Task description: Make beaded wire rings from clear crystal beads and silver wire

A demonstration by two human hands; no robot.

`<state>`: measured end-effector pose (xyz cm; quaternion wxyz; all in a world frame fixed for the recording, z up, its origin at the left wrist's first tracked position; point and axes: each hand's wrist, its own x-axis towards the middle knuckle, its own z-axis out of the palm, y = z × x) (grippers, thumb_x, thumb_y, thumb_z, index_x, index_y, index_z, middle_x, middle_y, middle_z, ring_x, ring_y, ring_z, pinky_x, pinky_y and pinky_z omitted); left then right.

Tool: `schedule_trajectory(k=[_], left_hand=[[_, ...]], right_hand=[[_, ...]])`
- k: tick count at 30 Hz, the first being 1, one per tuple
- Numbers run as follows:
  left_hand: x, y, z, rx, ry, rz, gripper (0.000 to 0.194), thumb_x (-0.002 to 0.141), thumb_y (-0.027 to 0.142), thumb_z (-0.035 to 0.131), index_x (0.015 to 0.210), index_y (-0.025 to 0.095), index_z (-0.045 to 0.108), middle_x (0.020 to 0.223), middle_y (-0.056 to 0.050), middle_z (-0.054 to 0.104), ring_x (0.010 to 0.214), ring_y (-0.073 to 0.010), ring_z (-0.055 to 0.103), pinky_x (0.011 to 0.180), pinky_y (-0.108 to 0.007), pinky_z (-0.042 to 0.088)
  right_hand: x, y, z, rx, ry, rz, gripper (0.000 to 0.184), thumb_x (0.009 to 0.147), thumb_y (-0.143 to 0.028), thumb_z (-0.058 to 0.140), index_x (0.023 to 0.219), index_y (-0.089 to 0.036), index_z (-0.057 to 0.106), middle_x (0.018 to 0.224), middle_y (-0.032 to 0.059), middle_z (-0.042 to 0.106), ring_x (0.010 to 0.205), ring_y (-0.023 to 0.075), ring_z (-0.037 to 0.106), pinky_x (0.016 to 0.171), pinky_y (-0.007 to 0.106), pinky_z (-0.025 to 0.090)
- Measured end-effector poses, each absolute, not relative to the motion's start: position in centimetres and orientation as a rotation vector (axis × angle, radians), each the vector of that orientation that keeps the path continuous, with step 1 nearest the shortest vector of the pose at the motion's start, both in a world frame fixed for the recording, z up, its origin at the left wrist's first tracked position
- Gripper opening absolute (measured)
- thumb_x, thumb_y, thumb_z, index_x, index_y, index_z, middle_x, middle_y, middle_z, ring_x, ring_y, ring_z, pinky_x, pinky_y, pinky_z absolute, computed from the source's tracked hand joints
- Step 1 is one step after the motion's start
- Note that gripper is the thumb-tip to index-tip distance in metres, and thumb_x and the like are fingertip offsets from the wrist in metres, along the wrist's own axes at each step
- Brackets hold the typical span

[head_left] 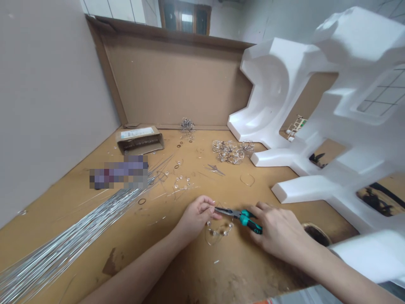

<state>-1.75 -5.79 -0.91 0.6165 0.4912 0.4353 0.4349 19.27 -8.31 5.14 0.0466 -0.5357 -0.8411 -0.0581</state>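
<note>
My right hand [278, 226] is closed around the teal and black handles of long-nose pliers [234, 213], whose jaws point left. The tip of the pliers meets the fingers of my left hand [201, 214]. Between thumb and forefinger, my left hand pinches a thin wire piece strung with clear beads [220, 231], which hangs in a loop below the jaws. My fingers partly hide the wire end at the plier tip. Just behind lie small scissors [215, 169] and a single bent wire loop [247, 180].
A bundle of straight silver wires [95, 226] spreads along the left. Behind it are a pixelated object [122, 172] and an open cardboard box [141, 141]. Beaded wire rings [232, 152] lie piled near the back. White foam packaging [303, 164] stands along the right, and cardboard [177, 80] closes off the back.
</note>
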Motion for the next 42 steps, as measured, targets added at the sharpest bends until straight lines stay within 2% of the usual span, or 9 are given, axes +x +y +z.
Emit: schedule_trajectory(k=[3,5,9,14,23,33,36,39,42], left_hand=[[-1.8,-5.4,-1.5,1.109,1.017,1.036,0.027,0.07,0.037,0.063,0.077,0.018,0.046,0.073,-0.002,0.067,0.07,-0.0179,0.066,0.061,-0.024,0.042],[-2.0,-5.2,-1.8,1.062,1.012,1.06,0.03,0.067,0.039,0.066,0.075,0.018,0.045,0.076,-0.002,0.066,0.069,-0.0181,0.067,0.061,-0.025,0.044],[-2.3,-5.0,-1.7,1.014,0.963,1.066,0.032,0.065,0.04,0.068,0.075,0.017,0.047,0.076,-0.004,0.066,0.07,-0.0181,0.066,0.069,-0.029,0.046],[-2.4,-5.5,-0.5,0.934,0.915,1.011,0.03,0.068,0.039,0.066,0.081,0.016,0.05,0.081,-0.006,0.066,0.072,-0.0159,0.064,0.073,-0.029,0.046],[-2.8,-5.7,-0.1,0.888,0.746,1.007,0.021,0.074,0.031,0.063,0.085,0.016,0.053,0.082,-0.006,0.064,0.071,-0.0143,0.062,0.071,-0.027,0.045],[-2.5,-5.6,0.1,0.91,0.892,1.023,0.024,0.071,0.033,0.064,0.084,0.017,0.052,0.081,-0.005,0.066,0.071,-0.0149,0.064,0.069,-0.027,0.045],[-2.3,-5.7,-0.1,0.908,0.906,1.047,0.024,0.072,0.034,0.063,0.083,0.017,0.052,0.081,-0.005,0.066,0.073,-0.0161,0.064,0.069,-0.027,0.045],[-2.1,-5.8,-0.1,0.931,0.936,1.105,0.024,0.073,0.036,0.062,0.083,0.017,0.052,0.082,-0.005,0.065,0.074,-0.0168,0.064,0.072,-0.029,0.046],[-2.1,-5.9,0.0,0.948,0.97,1.17,0.024,0.074,0.036,0.06,0.086,0.017,0.051,0.084,-0.005,0.065,0.076,-0.0175,0.065,0.075,-0.031,0.046]], right_hand=[[19.8,-8.4,5.3,-1.64,-2.543,-0.106,0.03,0.067,-0.026,0.053,0.097,-0.026,0.059,0.078,0.003,0.06,0.071,0.0201,0.058,0.057,0.027,0.033],[20.3,-8.5,5.3,-1.635,-2.519,-0.021,0.035,0.069,-0.025,0.052,0.103,-0.028,0.057,0.081,0.0024,0.061,0.069,0.019,0.059,0.058,0.027,0.035],[21.0,-8.3,4.8,-1.662,-2.411,0.057,0.033,0.073,-0.032,0.052,0.105,-0.028,0.057,0.09,0.0024,0.063,0.071,0.0178,0.061,0.058,0.026,0.038],[20.6,-7.1,3.3,-1.8,-2.28,-0.162,0.033,0.075,-0.04,0.049,0.103,-0.024,0.058,0.088,0.0054,0.062,0.079,0.0222,0.06,0.057,0.029,0.039],[20.5,-6.0,2.2,-1.804,-2.323,-0.13,0.032,0.075,-0.038,0.05,0.103,-0.024,0.058,0.084,0.0046,0.062,0.076,0.0206,0.059,0.057,0.028,0.036],[17.7,-4.7,0.8,-1.668,-2.37,-0.185,0.035,0.08,-0.037,0.048,0.109,-0.019,0.055,0.096,0.0104,0.058,0.095,0.0241,0.05,0.077,0.034,0.037],[17.6,-4.4,0.5,-1.584,-2.367,-0.13,0.039,0.082,-0.037,0.047,0.115,-0.017,0.052,0.105,0.0122,0.056,0.101,0.0248,0.047,0.083,0.037,0.037],[17.7,-4.4,1.0,-1.452,-2.306,0.025,0.036,0.084,-0.034,0.044,0.113,-0.016,0.053,0.111,0.0116,0.054,0.106,0.0236,0.045,0.089,0.037,0.035],[17.0,-4.3,2.3,-1.392,-2.17,0.442,0.031,0.088,-0.035,0.036,0.097,-0.018,0.06,0.093,0.0066,0.061,0.089,0.0181,0.054,0.079,0.031,0.04]])
